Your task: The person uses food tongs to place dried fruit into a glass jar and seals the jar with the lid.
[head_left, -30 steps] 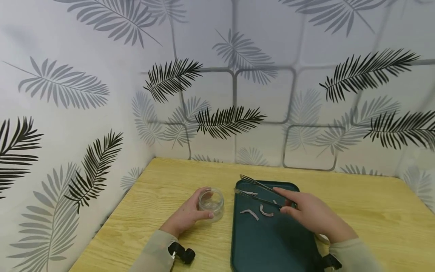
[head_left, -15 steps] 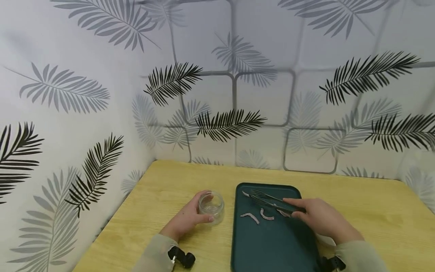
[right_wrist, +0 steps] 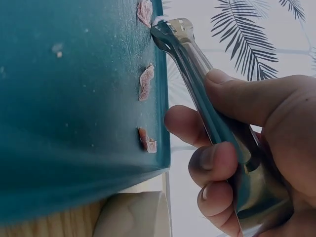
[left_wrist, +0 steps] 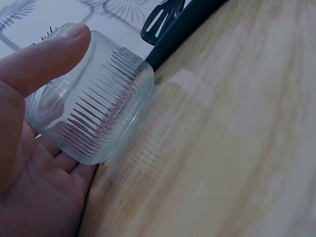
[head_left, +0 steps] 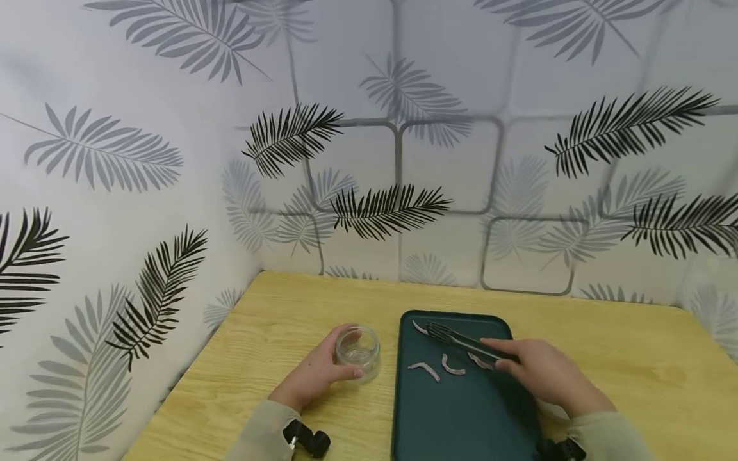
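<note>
My left hand (head_left: 317, 371) holds a clear glass jar (head_left: 359, 353) upright on the table, thumb at the near side. Ribs run around its wall in the left wrist view, and it shows no lid. My right hand (head_left: 542, 371) grips metal tongs (head_left: 469, 343) over the dark green tray (head_left: 461, 416). The tongs' tips are together at a pale pinkish strip (head_left: 419, 328) near the tray's far left corner; one end sticks out past them. How firmly they pinch it cannot be seen. Other strips, a bent one (head_left: 425, 369) and a curled one (head_left: 452, 365) among them, lie nearer.
A pale, rounded object (right_wrist: 133, 215) stands right of the tray, mostly hidden beneath my right wrist in the head view. The wood-grain table (head_left: 300, 304) reaches back to a leaf-patterned wall covering (head_left: 369, 160). Small specks dot the tray.
The tongs have come down from above the tray's far edge, and their spread arms have closed together at the far left strip. The left hand and jar have stayed in place.
</note>
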Motion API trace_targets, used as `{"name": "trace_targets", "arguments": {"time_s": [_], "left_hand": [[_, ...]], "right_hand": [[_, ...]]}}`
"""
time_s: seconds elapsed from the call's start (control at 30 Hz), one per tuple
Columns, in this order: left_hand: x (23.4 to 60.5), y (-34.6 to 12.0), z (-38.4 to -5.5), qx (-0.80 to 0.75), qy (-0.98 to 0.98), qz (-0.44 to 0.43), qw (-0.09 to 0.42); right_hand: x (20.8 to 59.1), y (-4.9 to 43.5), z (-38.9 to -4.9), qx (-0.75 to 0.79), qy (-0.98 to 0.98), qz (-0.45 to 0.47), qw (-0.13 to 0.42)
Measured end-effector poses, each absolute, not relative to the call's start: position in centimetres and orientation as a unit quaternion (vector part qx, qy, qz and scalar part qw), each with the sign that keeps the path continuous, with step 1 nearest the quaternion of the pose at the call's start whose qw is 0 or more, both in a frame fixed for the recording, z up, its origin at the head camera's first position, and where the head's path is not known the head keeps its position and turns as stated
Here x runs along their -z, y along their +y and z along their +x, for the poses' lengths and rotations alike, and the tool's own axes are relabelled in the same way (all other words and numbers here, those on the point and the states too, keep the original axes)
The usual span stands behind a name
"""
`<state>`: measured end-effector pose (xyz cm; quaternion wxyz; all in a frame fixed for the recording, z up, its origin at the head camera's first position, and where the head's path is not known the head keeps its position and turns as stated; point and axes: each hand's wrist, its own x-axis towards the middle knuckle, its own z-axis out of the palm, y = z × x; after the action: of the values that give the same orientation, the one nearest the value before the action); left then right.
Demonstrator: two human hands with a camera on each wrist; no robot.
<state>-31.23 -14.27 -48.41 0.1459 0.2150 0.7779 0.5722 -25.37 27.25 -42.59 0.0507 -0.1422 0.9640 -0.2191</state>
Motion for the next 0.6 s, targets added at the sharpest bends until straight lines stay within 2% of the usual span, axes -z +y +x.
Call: {"name": "trace_targets", "arguments": {"time_s": [0.6], "left_hand": [[48.53, -14.27, -31.24, -0.562, 0.785, 0.218, 0.140]], "right_hand": [[42.51, 27.29, -25.20, 0.221, 0.961, -0.165, 0.039]]}}
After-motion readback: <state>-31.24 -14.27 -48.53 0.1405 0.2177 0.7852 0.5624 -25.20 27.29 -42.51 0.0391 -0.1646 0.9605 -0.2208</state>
